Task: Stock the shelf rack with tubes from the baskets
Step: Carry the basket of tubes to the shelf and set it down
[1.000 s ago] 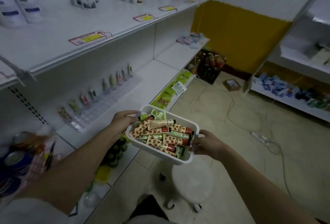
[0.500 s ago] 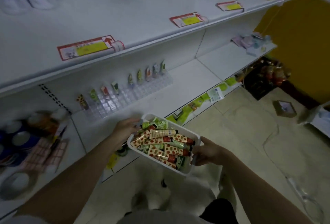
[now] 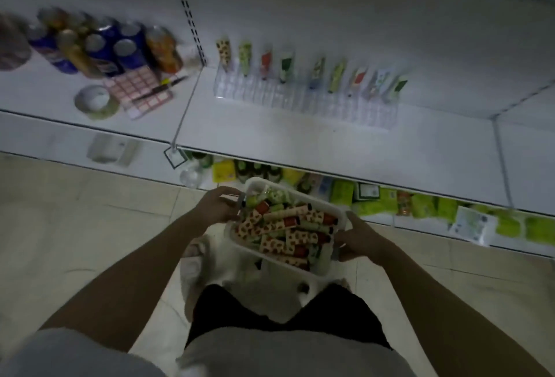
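A white basket (image 3: 327, 207) full of several patterned tubes (image 3: 285, 229) hangs in front of my lap, below the shelf edge. My left hand (image 3: 217, 204) grips its left rim and my right hand (image 3: 357, 240) grips its right rim. On the white shelf (image 3: 300, 139) above stands a clear rack (image 3: 303, 100) with a back row of several upright tubes (image 3: 283, 68); its front slots look bare.
Drink cans (image 3: 99, 46), a tape roll (image 3: 96, 101), a sticker sheet (image 3: 139, 89) and a pen lie on the shelf's left section. Green packets (image 3: 420, 204) fill the lower shelf. A white stool (image 3: 240, 268) sits under the basket on the tiled floor.
The view has swung down and left, facing the rack head-on. The basket has stayed in both hands and come lower, over my lap.
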A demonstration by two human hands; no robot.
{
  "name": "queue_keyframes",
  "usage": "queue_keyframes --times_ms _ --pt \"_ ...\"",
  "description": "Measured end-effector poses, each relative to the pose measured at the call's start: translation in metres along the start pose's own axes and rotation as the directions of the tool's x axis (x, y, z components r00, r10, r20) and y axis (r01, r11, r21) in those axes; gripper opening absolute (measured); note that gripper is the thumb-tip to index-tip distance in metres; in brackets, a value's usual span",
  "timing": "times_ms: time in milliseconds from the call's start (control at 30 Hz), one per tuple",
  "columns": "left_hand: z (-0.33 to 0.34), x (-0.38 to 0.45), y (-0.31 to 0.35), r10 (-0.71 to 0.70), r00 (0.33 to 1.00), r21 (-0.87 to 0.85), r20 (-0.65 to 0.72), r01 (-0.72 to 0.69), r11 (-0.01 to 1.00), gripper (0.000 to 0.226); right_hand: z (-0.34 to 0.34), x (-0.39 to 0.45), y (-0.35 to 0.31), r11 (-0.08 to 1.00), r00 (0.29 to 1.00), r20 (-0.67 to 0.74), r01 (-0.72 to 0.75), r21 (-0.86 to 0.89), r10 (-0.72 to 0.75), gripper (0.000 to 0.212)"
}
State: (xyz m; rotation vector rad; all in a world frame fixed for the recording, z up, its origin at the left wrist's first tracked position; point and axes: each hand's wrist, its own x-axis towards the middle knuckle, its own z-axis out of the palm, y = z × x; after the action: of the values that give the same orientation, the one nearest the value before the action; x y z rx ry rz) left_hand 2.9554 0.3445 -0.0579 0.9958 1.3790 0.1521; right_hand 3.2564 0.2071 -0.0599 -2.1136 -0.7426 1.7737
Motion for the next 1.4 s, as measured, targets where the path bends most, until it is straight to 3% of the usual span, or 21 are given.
queue_keyframes --times_ms 133,233,333,467,600,667,767,833,967,1233,1400 --pt "0.010 0.029 -0.051 -0.020 0.999 0.013 -0.040 0.021 1.000 0.040 0.023 0.053 0.035 0.996 0.998 -0.050 0.031 -0.082 -0.035 0.008" --pt "0.012 0.073 -0.101 -0.038 0.997 0.025 -0.062 0.040 0.999 0.036 0.054 0.113 0.063 0.996 0.989 -0.145 -0.017 -0.082 0.005 0.021" --pt "0.010 0.129 -0.154 -0.059 0.990 0.025 -0.126 0.063 0.998 0.037 0.081 0.183 0.092 0.994 0.985 -0.169 -0.041 -0.097 0.024 0.014" --pt "0.004 0.205 -0.214 -0.048 0.982 0.001 -0.185 0.049 0.999 0.035 0.111 0.262 0.125 0.983 0.984 -0.115 0.117 -0.141 -0.133 0.011" --pt "-0.008 0.256 -0.249 0.176 0.960 0.030 -0.216 -0.174 0.984 0.039 0.138 0.301 0.142 0.934 0.932 -0.111 0.330 -0.137 -0.346 0.024" --pt "-0.011 0.259 -0.268 0.216 0.956 0.012 -0.200 -0.218 0.976 0.039 0.157 0.305 0.152 0.925 0.913 -0.169 0.349 -0.149 -0.372 0.019" --pt "-0.017 0.228 -0.268 0.294 0.907 -0.087 -0.303 -0.333 0.939 0.021 0.176 0.280 0.147 0.875 0.809 -0.331 0.454 -0.171 -0.485 0.033" --pt "-0.023 0.217 -0.263 0.306 0.911 -0.044 -0.276 -0.330 0.943 0.022 0.174 0.276 0.147 0.887 0.842 -0.279 0.449 -0.108 -0.461 0.029" --pt "-0.022 0.223 -0.277 0.265 0.948 0.087 -0.178 -0.253 0.964 0.026 0.186 0.280 0.181 0.969 0.950 -0.190 0.246 -0.024 -0.246 0.025" --pt "-0.010 0.275 -0.269 0.246 0.958 0.079 -0.149 -0.236 0.968 0.035 0.209 0.331 0.205 0.968 0.978 -0.173 0.154 0.201 -0.119 0.018" --pt "-0.004 0.327 -0.285 0.189 0.970 0.128 -0.155 -0.170 0.977 0.034 0.233 0.373 0.217 0.933 0.992 -0.119 0.011 0.361 0.034 0.055"
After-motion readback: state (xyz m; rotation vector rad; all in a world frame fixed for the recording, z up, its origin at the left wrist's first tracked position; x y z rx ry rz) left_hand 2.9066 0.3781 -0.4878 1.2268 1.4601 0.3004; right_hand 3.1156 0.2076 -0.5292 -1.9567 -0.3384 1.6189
